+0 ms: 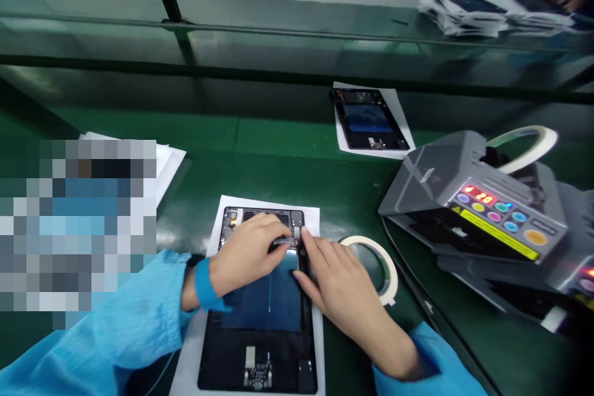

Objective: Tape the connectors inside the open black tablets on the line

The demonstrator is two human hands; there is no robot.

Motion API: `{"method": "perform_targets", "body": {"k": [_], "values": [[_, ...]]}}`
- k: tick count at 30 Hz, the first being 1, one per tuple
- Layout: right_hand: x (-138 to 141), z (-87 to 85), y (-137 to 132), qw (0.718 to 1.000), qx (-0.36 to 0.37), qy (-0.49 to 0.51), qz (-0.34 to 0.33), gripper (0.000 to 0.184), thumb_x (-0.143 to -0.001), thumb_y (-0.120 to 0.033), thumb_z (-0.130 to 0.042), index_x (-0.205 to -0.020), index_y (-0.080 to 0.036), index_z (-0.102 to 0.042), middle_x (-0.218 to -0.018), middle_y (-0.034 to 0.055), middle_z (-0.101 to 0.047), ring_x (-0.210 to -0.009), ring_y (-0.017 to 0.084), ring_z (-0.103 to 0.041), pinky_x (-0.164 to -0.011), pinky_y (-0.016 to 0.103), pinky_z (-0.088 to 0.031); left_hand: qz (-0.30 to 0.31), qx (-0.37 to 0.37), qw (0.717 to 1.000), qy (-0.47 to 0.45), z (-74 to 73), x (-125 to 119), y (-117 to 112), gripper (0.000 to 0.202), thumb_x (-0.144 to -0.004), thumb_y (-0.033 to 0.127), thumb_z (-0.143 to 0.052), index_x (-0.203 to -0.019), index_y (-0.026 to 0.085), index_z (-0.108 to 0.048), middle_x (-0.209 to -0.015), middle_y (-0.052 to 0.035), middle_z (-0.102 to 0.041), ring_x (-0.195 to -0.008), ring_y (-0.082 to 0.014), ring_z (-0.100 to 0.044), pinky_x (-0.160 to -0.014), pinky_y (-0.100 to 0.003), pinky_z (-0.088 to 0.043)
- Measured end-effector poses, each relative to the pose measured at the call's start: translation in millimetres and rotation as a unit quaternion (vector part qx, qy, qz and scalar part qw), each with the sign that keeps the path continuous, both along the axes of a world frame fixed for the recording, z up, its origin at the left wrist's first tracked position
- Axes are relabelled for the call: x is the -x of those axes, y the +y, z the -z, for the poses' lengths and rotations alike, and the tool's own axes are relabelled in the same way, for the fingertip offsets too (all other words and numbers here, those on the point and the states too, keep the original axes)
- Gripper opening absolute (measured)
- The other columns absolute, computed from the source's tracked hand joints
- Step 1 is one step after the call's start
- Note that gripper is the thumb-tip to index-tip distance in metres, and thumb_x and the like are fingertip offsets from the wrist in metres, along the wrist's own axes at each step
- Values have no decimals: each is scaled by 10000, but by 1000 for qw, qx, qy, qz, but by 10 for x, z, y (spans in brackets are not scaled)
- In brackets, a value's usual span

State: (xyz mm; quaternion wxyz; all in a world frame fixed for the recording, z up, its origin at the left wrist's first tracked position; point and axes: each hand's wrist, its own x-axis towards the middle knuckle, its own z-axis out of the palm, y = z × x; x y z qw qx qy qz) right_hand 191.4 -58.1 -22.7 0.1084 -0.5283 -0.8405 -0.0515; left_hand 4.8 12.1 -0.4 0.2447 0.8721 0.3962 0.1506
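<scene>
While white paper lies toward the desk's left edge, the left hand bends over an opened tablet toward the near edge, thumb and forefinger close together by the tablet's far right corner; whether they grip anything, I cannot tell. The right hand, spread open, touches the tablet's right edge. Beside it lies 1 tape roll, then 2 grey machines rightward.

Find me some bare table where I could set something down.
Bare green tabletop lies beyond the near tablet, between the white papers on the left and the far tablet. It's crowded on the right: the tape roll sits between the right hand and the gray machine. The far left is blurred.
</scene>
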Motion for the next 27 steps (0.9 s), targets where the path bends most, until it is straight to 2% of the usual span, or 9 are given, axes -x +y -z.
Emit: {"method": "perform_targets", "body": {"k": [4,8,11,13,15,18,20,23,27], "values": [[-48,-38,-113,998,-32,58,-21,288,-921,-300,-442,-1104,-123,-577,-899,81,-622,-793,193,-541,-739,337,-401,-120,150,978,-82,-310,648,-295,319,-857,357,-587,-1161,261,-591,-1302,-54,-531,-1210,-246,-502,-1036,-436,-434],[-17,-35,-158,996,8,77,-43,134,-890,-240,-464,-818,-183,-561,-708,12,-540,-632,158,-500,-613,307,-336,-303,381,865,-125,-494,1221,-662,509,-848,497,-561,-1307,290,-495,-1409,-68,-459,-1273,-320,-455,-1002,-478,-464],[6,3,-155,997,16,66,-36,84,-873,-222,-473,-813,-191,-523,-718,9,-517,-632,161,-497,-616,302,-330,-334,519,763,-195,-506,1250,-822,554,-880,514,-503,-1367,262,-431,-1414,-101,-450,-1255,-312,-478,-996,-458,-470],[16,27,-151,998,6,52,-31,108,-882,-230,-450,-794,-196,-504,-707,9,-499,-621,164,-487,-617,303,-329,-317,561,735,-210,-473,1115,-835,541,-891,486,-512,-1371,257,-415,-1368,-102,-495,-1208,-286,-522,-980,-437,-475],[25,43,-156,998,-5,43,-34,150,-897,-239,-416,-779,-198,-500,-695,11,-491,-603,164,-475,-609,305,-326,-283,561,753,-195,-419,936,-795,481,-885,457,-546,-1309,240,-473,-1262,-84,-573,-1133,-255,-566,-944,-396,-484],[30,56,-178,998,-14,51,-46,205,-919,-249,-382,-772,-198,-515,-692,19,-511,-608,167,-489,-612,307,-337,-231,490,827,-150,-349,727,-697,340,-854,473,-574,-998,168,-612,-927,-33,-654,-878,-195,-614,-810,-311,-496],[21,59,-190,995,-32,71,-59,226,-936,-258,-366,-814,-190,-545,-717,27,-552,-627,166,-517,-623,303,-355,-222,438,862,-124,-374,716,-618,354,-829,501,-572,-810,148,-590,-745,-2,-606,-721,-155,-574,-698,-265,-476],[-21,69,-191,986,-80,114,-87,256,-955,-290,-357,-953,-174,-585,-819,42,-626,-683,150,-576,-668,284,-398,-265,395,874,-102,-613,1004,-491,372,-787,525,-596,-769,155,-567,-690,9,-583,-646,-136,-548,-591,-231,-444],[-106,141,-175,980,-90,132,-116,283,-949,-362,-398,-1051,-188,-597,-917,41,-666,-752,136,-630,-708,255,-445,-408,345,840,-91,-1122,1807,-338,412,-709,543,-675,-879,176,-597,-746,-24,-656,-636,-183,-611,-564,-274,-485]]}}
